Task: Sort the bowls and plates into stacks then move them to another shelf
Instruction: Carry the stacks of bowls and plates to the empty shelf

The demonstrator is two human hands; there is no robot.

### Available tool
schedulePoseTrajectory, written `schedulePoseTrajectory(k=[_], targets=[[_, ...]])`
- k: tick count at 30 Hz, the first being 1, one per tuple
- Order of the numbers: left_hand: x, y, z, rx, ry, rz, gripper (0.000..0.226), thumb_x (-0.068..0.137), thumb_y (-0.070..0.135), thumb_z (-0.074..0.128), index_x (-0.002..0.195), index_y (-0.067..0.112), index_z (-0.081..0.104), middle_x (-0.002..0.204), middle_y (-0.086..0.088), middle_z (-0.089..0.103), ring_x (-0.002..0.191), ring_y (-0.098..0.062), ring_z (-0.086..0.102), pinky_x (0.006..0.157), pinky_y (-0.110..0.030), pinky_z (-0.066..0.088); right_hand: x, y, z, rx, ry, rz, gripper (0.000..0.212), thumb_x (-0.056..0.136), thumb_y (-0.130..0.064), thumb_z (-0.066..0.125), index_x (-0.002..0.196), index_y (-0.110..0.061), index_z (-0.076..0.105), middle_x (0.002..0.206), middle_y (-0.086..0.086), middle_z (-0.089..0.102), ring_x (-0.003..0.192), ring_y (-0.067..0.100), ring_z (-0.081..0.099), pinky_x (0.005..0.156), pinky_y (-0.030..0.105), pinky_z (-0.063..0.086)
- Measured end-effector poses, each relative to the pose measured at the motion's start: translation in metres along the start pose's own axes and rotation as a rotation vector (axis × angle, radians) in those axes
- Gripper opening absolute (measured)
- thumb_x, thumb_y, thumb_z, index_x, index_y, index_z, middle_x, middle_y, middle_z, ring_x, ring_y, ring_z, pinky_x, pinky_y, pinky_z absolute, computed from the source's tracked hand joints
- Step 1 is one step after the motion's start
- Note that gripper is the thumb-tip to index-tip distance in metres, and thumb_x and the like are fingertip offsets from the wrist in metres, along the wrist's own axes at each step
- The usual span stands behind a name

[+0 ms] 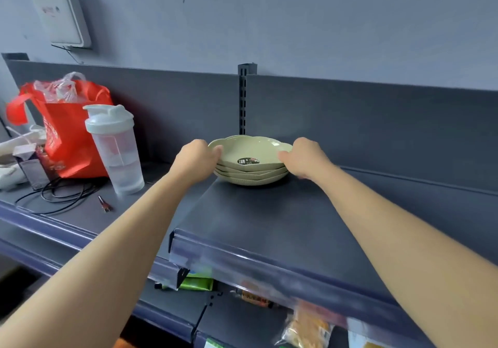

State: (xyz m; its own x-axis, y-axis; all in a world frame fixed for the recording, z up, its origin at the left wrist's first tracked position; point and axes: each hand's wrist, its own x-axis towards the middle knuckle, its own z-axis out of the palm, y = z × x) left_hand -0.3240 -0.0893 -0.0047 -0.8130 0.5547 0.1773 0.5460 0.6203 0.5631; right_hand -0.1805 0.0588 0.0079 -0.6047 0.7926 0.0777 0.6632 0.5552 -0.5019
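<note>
On a dark grey shelf [269, 221] set against a grey back panel and a pale wall, a stack of green plates [250, 161] sits toward the rear, just in front of a slotted upright [243, 99]. The left hand [198, 160] clasps the stack's left rim and the right hand [305, 159] its right rim, each grip closed on the plates with thumbs over the top plate's edge and fingers curled out of sight beneath. The top plate has a scalloped rim and a dark label [248, 161] whose print is too small to read; about four plates show, though the exact count is hard to tell. Whether the stack rests on the shelf or is just lifted off it cannot be told. Left of it, a lower shelf section [80, 213] carries a clear shaker bottle [114, 148], a red bag [67, 129] with clear plastic inside, black cable [62, 194], a small clip [105, 203] and blurred boxes cut off at the frame's left edge. A white box [58, 10] hangs on the wall above. The plates' shelf is bare in front of the stack and to its right, up to a clear strip along its front edge [269, 266]. Below that edge, packaged goods [304, 326] are partly hidden and smeared.
</note>
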Motion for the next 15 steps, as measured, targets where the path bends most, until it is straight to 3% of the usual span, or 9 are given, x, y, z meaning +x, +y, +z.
schedulePoseTrajectory(k=[2, 4, 5, 9, 15], targets=[[0.008, 0.001, 0.002, -0.177, -0.071, -0.093, 0.026, 0.092, 0.026, 0.046, 0.076, 0.005, 0.047, 0.07, -0.011, 0.052, 0.063, -0.027, 0.05, 0.06, -0.029, 0.043, 0.007, -0.002, 0.004, 0.229, -0.063, 0.107, 0.009, 0.088, -0.014, 0.047, 0.087, -0.006, 0.049, 0.089, 0.007, 0.053, 0.059, 0.028, 0.061, 0.053, 0.03, 0.054], [0.013, 0.003, 0.005, -0.346, -0.134, -0.177, 0.014, 0.088, 0.014, 0.044, 0.083, 0.002, 0.049, 0.074, -0.016, 0.053, 0.067, -0.032, 0.059, 0.066, -0.035, 0.049, 0.012, -0.002, 0.007, 0.431, -0.112, 0.191, 0.024, 0.088, -0.009, 0.046, 0.112, -0.003, 0.048, 0.11, 0.013, 0.053, 0.059, 0.026, 0.062, 0.068, 0.038, 0.061], [0.014, 0.003, 0.007, -0.396, -0.143, -0.202, 0.011, 0.086, 0.009, 0.042, 0.084, 0.001, 0.049, 0.074, -0.017, 0.053, 0.067, -0.034, 0.061, 0.066, -0.036, 0.05, 0.014, -0.002, 0.009, 0.487, -0.126, 0.212, 0.03, 0.089, -0.007, 0.046, 0.118, -0.002, 0.047, 0.116, 0.014, 0.052, 0.062, 0.026, 0.063, 0.067, 0.038, 0.061], [0.014, 0.006, 0.013, -0.448, -0.109, -0.214, 0.012, 0.083, -0.001, 0.037, 0.079, 0.001, 0.048, 0.077, -0.017, 0.055, 0.071, -0.04, 0.067, 0.078, -0.051, 0.059, 0.013, 0.0, 0.014, 0.589, -0.093, 0.216, 0.02, 0.089, -0.001, 0.043, 0.106, -0.011, 0.045, 0.115, 0.008, 0.048, 0.09, 0.028, 0.059, 0.044, 0.028, 0.054], [-0.014, 0.023, 0.018, -0.451, -0.115, -0.197, 0.019, 0.082, -0.005, 0.033, 0.085, 0.001, 0.051, 0.083, -0.02, 0.057, 0.065, -0.038, 0.066, 0.08, -0.061, 0.053, -0.009, 0.027, 0.0, 0.586, -0.046, 0.236, 0.025, 0.085, -0.003, 0.041, 0.107, -0.01, 0.051, 0.113, 0.011, 0.057, 0.085, 0.03, 0.061, 0.049, 0.031, 0.057]])
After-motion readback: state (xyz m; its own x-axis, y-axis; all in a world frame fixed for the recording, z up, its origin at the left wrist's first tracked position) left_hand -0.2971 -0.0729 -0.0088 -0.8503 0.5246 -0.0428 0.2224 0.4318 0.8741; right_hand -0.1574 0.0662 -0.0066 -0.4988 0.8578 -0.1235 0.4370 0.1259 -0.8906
